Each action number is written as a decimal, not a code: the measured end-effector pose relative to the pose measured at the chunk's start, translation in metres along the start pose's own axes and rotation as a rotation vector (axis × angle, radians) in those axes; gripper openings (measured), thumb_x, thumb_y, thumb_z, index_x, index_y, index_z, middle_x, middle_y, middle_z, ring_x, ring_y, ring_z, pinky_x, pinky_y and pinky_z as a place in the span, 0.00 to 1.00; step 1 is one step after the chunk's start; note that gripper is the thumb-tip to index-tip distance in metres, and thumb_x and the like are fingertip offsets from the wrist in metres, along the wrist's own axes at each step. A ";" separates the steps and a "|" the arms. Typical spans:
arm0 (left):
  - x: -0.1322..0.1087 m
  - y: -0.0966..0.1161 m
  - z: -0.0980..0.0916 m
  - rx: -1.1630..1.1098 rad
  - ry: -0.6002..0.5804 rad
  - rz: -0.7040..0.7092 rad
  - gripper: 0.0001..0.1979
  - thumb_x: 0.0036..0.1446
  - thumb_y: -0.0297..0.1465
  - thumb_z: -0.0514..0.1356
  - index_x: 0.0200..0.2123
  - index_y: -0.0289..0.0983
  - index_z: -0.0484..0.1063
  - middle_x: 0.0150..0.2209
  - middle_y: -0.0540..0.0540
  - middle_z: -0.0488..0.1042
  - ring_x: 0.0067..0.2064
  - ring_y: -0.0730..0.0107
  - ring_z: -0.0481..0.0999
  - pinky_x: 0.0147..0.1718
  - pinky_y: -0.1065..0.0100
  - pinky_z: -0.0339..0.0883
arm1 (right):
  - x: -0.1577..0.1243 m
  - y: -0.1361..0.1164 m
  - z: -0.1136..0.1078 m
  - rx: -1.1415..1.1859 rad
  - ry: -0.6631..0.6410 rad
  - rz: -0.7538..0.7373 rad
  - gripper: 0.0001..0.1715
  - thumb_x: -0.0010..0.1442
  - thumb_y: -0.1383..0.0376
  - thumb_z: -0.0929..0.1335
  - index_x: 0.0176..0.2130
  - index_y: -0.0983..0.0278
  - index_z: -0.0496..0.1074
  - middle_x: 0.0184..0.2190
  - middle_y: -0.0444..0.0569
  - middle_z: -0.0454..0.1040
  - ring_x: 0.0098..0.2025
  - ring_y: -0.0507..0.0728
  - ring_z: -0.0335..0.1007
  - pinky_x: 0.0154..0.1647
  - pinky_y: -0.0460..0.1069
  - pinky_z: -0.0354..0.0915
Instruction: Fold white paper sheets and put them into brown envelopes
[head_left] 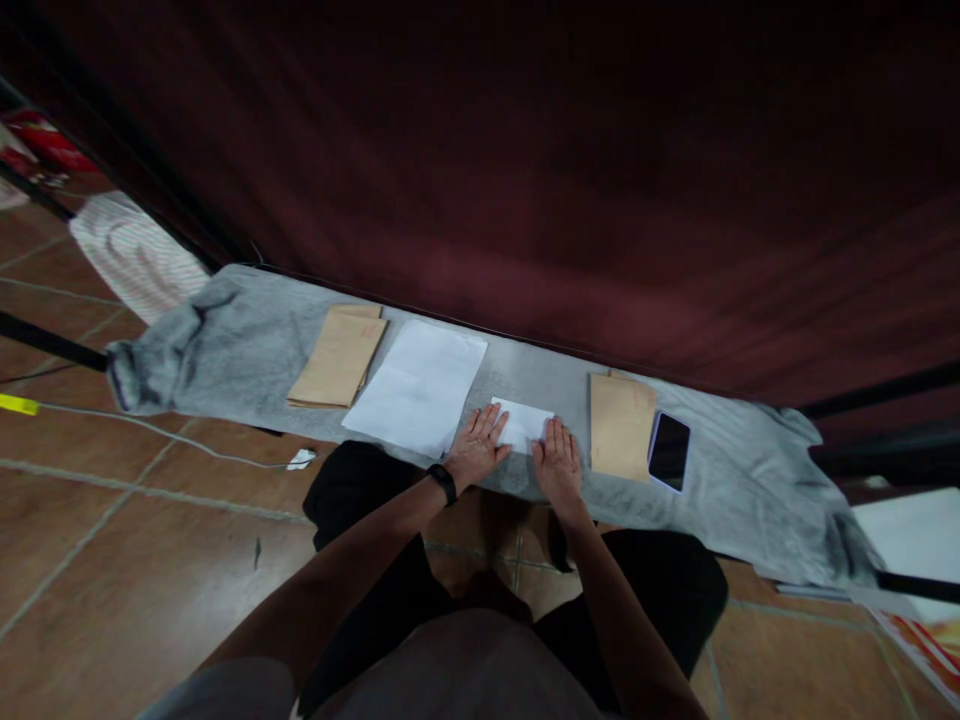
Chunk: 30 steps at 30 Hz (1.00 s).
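A small folded white sheet of paper [523,424] lies on the grey cloth in front of me. My left hand [478,447] rests flat on its left end, fingers stretched out, a dark band on the wrist. On the paper's right end my right hand [558,462] presses down, its fingers straight. Just left of my left hand lies a stack of larger white paper [420,385]. Brown envelopes [341,358] are piled beyond that stack. To the right of my right hand are more brown envelopes [621,425].
A phone [669,451] lies beside the right-hand envelopes. The grey cloth [739,470] covers a long narrow bench, with a dark red curtain [480,200] hanging behind it. A white cable [202,447] crosses the tiled floor at left. Striped cloth [139,255] hangs at far left.
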<state>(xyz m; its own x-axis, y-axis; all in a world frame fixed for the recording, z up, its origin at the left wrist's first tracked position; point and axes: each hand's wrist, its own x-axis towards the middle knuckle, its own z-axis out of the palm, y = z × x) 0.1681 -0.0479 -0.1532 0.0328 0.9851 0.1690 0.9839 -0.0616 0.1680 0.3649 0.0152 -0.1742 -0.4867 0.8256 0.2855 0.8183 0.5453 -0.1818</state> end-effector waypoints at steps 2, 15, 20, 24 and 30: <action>0.000 0.000 -0.001 0.013 -0.012 0.004 0.34 0.68 0.43 0.49 0.69 0.29 0.52 0.71 0.30 0.51 0.72 0.51 0.48 0.69 0.48 0.43 | 0.001 -0.002 -0.001 0.006 0.010 0.013 0.34 0.73 0.58 0.54 0.70 0.74 0.52 0.68 0.66 0.57 0.69 0.66 0.52 0.67 0.63 0.52; 0.004 0.005 -0.001 0.036 -0.069 -0.002 0.34 0.66 0.41 0.51 0.68 0.26 0.53 0.71 0.28 0.49 0.72 0.48 0.46 0.69 0.44 0.40 | 0.006 -0.029 -0.005 0.085 -0.062 -0.054 0.31 0.72 0.63 0.56 0.69 0.71 0.54 0.69 0.64 0.55 0.70 0.66 0.51 0.67 0.66 0.50; -0.001 0.000 -0.005 0.033 -0.041 -0.004 0.33 0.67 0.41 0.51 0.68 0.28 0.55 0.70 0.30 0.52 0.72 0.49 0.49 0.68 0.47 0.45 | -0.005 -0.012 -0.005 0.049 -0.010 0.020 0.34 0.72 0.59 0.56 0.69 0.73 0.52 0.68 0.65 0.57 0.69 0.65 0.53 0.68 0.63 0.50; 0.002 0.000 -0.003 0.014 0.043 -0.015 0.30 0.69 0.38 0.47 0.66 0.24 0.57 0.68 0.29 0.57 0.72 0.51 0.51 0.68 0.49 0.48 | -0.008 -0.012 -0.004 0.026 0.004 0.046 0.34 0.72 0.58 0.57 0.69 0.73 0.53 0.68 0.63 0.59 0.69 0.64 0.53 0.68 0.61 0.50; 0.038 0.038 0.013 -0.074 0.062 0.099 0.26 0.69 0.32 0.45 0.67 0.30 0.57 0.69 0.37 0.59 0.71 0.58 0.52 0.68 0.50 0.50 | -0.004 -0.015 -0.001 0.005 -0.039 0.096 0.32 0.70 0.63 0.58 0.69 0.70 0.54 0.69 0.58 0.57 0.70 0.63 0.52 0.70 0.60 0.46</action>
<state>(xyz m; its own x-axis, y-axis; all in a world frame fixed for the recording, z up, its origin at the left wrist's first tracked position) 0.2092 -0.0103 -0.1531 0.1155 0.9620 0.2474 0.9606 -0.1716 0.2187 0.3554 0.0038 -0.1714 -0.4180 0.8788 0.2302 0.8601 0.4644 -0.2112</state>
